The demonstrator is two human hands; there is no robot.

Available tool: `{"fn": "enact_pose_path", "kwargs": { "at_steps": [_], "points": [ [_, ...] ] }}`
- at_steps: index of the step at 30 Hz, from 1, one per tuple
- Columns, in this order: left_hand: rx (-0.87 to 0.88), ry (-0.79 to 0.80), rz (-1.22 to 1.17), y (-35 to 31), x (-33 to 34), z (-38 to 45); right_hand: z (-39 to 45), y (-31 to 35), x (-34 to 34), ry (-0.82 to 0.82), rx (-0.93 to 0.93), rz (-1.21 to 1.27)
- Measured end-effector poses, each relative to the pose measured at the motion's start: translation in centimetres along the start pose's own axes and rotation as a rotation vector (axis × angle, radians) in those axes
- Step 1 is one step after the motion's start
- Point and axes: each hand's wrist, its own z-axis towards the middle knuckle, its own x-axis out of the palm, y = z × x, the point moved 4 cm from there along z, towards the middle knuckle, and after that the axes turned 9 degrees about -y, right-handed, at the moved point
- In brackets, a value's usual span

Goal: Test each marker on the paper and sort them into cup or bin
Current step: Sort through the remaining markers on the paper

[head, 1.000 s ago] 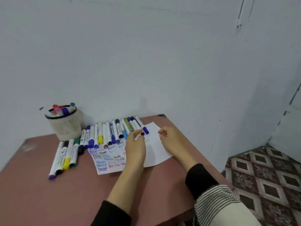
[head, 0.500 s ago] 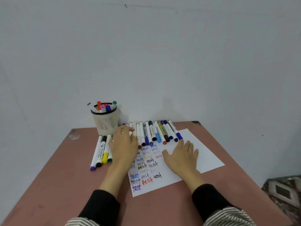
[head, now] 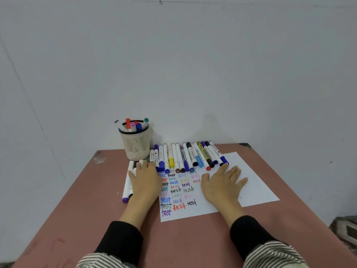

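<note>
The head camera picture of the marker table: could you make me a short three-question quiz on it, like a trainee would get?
1. True or false: the right hand lies flat on the paper.
2. What does the left hand rest on? A) the cup B) the markers lying left of the paper C) the bare table
3. Fill in: the word written again and again on the paper is ____.

Key: 1 true. 2 B. 3 test.
</note>
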Motion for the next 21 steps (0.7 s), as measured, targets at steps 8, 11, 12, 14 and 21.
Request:
{"fn": "enact_pose_path", "kwargs": {
  "at_steps": [8, 11, 12, 14, 21],
  "points": [
    [-0.013, -0.069, 0.185, -1.2, -1.3, -1.4, 0.1, -0.1, 0.0, 0.003, 0.009, -0.003],
    [-0.016, -0.100, 0.183, -1.2, -1.4, -1.5, 0.2, -0.1, 0.0, 0.005, 0.011, -0.001],
    [-0.024, -0.113, 0.172, -1.3, -1.5, -1.5, 0.2, -0.1, 0.0, 0.005, 0.013, 0.000],
    [-0.053, -0.126, 0.121, -1.4, -1.7, -1.4, 0.2, -0.1, 0.0, 0.004, 0.013, 0.007],
    [-0.055, -0.138, 0.076, -1.2, -2.0, -1.0, 0.4, -0.3, -0.2, -0.001, 0.019, 0.037]
  ]
}}
